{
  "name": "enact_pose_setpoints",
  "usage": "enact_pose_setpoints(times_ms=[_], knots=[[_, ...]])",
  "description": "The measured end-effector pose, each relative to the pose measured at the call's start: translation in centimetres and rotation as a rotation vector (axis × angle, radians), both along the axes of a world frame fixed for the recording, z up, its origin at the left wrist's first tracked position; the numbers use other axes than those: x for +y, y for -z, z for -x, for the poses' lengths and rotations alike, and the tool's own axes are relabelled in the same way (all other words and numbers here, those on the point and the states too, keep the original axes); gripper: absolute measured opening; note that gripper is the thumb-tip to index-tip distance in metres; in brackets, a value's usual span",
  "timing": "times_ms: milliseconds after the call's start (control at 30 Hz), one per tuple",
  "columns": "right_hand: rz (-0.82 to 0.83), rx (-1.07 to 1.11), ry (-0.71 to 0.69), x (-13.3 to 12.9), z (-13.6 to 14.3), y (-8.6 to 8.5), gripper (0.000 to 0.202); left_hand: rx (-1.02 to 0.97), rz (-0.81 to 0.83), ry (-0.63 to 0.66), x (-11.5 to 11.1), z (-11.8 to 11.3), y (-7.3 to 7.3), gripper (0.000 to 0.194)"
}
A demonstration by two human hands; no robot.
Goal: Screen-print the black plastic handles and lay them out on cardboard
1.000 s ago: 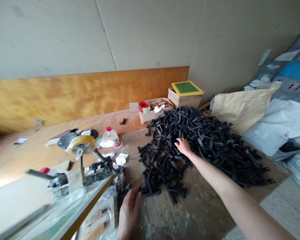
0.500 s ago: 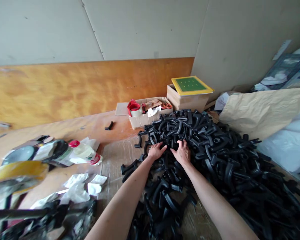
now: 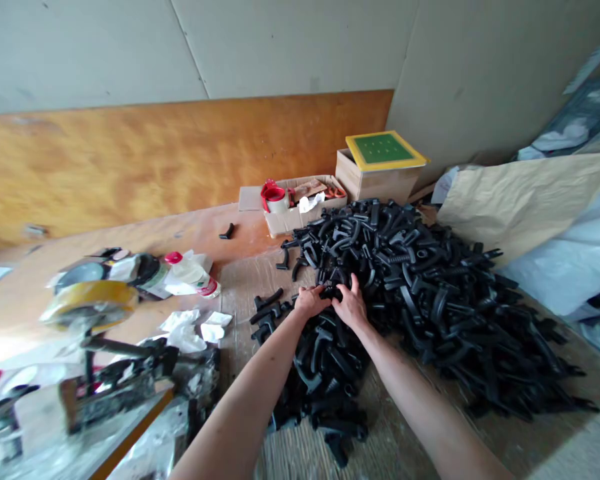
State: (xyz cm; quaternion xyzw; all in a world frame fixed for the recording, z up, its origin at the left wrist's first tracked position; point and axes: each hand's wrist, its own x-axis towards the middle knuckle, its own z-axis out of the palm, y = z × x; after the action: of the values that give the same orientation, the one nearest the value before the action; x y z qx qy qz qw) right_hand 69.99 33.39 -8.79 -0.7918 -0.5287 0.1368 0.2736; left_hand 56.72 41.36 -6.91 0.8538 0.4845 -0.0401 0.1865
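A big heap of curved black plastic parts (image 3: pixel 420 273), handle-like in shape, covers the right side of the table. Close together in the near-left part of this heap are both my hands. My left hand (image 3: pixel 312 302) has its fingers curled over black parts, with the thumb pointing right. Facing it, my right hand (image 3: pixel 350 305) curls round black parts too, its index finger raised a little. Between the two hands lie dark pieces (image 3: pixel 331 291); how many each hand grips is hidden. A looser pile of the same parts (image 3: pixel 325 360) lies under and between my forearms.
Behind the heap stand a low carton (image 3: pixel 300 217) with a red tape dispenser (image 3: pixel 275 197) and a box (image 3: pixel 375 183) topped by a yellow-framed green panel (image 3: pixel 383 148). At left are a bottle (image 3: pixel 193 275), crumpled tissues (image 3: pixel 183 330) and a yellow tape roll (image 3: pixel 93 300) on a stand.
My hands have drawn back toward me and closer together, with black parts between them. The camera view has shifted, showing more of the table's near side.
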Motion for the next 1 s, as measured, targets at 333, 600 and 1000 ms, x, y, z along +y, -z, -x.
enact_pose_setpoints(times_ms=[333, 600, 1000], knots=[[0.107, 0.144, -0.208, -9.4, 7.4, 0.0, 0.047, 0.006, -0.05, 0.025, -11.7, 9.4, -1.8, 0.046], [-0.073, 0.151, -0.464, -16.5, 9.1, -1.7, 0.041, -0.075, -0.062, 0.241, -18.2, 14.7, -2.4, 0.05], [-0.624, 0.135, 0.847, -30.4, -20.3, -1.3, 0.054, -0.539, 0.137, 0.109, -16.8, 4.8, -7.4, 0.046]])
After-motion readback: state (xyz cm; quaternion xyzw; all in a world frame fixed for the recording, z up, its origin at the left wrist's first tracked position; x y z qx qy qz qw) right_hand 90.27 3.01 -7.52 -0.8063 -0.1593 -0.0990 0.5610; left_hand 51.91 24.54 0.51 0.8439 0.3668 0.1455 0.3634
